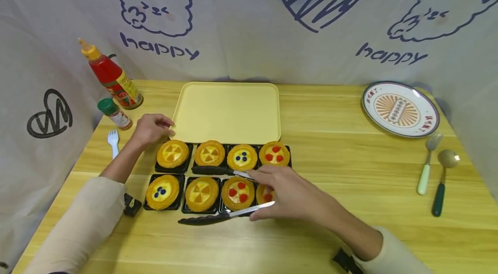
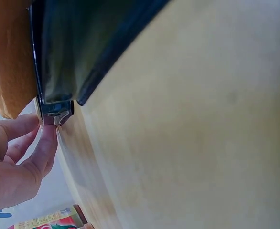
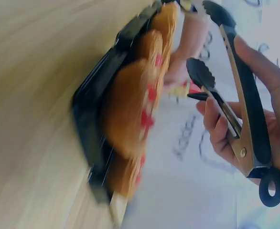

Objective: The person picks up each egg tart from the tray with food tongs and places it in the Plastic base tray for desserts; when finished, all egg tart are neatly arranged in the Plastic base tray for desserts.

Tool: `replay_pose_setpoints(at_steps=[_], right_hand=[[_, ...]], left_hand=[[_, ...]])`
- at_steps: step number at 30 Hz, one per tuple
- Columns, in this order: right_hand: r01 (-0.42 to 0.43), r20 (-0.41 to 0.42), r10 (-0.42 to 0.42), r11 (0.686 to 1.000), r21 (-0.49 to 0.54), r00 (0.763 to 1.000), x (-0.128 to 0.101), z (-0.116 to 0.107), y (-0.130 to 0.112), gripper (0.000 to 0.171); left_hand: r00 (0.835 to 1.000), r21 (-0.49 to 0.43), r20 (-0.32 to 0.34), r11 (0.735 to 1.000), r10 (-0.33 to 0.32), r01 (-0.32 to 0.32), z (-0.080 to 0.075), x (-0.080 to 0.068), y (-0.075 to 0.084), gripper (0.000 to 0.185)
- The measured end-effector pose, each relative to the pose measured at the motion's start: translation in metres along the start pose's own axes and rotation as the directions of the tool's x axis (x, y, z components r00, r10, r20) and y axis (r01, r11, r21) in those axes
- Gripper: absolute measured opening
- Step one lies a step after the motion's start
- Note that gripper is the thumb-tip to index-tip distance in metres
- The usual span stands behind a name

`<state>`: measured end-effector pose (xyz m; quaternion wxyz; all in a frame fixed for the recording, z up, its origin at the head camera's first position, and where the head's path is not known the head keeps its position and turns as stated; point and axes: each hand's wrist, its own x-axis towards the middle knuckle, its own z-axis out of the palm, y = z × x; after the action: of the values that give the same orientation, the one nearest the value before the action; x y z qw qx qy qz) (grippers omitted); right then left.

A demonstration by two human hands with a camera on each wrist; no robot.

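My left hand [image 1: 153, 129] is at the near left corner of a pale yellow tray [image 1: 227, 112], thumb and fingers pinching its edge. The left wrist view shows these fingertips [image 2: 47, 136] beside a black tart holder. My right hand [image 1: 289, 194] grips a pair of black-and-silver tongs [image 3: 247, 109], their jaws spread apart and pointing left above the tarts. Two rows of egg tarts in black square holders lie in front of the tray. Some carry orange wedges [image 1: 201, 194], others blue berries [image 1: 162, 192] or red pieces [image 1: 238, 193]. My right hand partly covers the front-row tart at the right end.
On the left stand a red sauce bottle [image 1: 116, 79] and a green-capped shaker [image 1: 115, 114], with a pale fork [image 1: 113, 141] nearby. To the right lie a patterned plate [image 1: 400, 109], a fork [image 1: 424, 176] and a spoon [image 1: 439, 196]. White cloth [image 1: 241, 40] walls the back.
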<state>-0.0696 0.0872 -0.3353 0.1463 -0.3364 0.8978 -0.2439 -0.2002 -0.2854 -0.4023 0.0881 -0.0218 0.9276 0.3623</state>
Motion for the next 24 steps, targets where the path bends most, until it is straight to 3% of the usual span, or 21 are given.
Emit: replay_pose_setpoints(at_steps=[4,8,16,20,24], right_hand=[[-0.085,-0.063,0.086,0.996,0.019,0.994,-0.023,-0.009,0.023,0.084],[-0.188,-0.139,0.189,0.982,0.019,0.972,-0.047,-0.015,0.046,0.089],[-0.377,-0.342,0.328,0.922,-0.084,0.88,-0.069,-0.021,0.095,0.106],[-0.442,-0.384,0.373,0.891,-0.105,0.845,-0.066,-0.023,0.124,0.1],[-0.539,-0.369,0.463,0.832,-0.133,0.806,-0.058,-0.022,0.146,0.103]], left_hand=[[1.0,-0.004,-0.001,1.0,-0.01,0.01,0.0,-0.001,-0.003,0.027],[1.0,-0.005,0.006,1.0,-0.02,0.02,0.0,-0.002,-0.005,0.027],[1.0,-0.006,-0.003,1.0,-0.014,0.014,-0.002,-0.003,-0.006,0.026],[1.0,-0.01,0.005,1.0,-0.021,0.021,-0.001,-0.004,-0.006,0.027],[1.0,-0.011,0.013,1.0,-0.021,0.021,0.0,-0.005,-0.006,0.027]])
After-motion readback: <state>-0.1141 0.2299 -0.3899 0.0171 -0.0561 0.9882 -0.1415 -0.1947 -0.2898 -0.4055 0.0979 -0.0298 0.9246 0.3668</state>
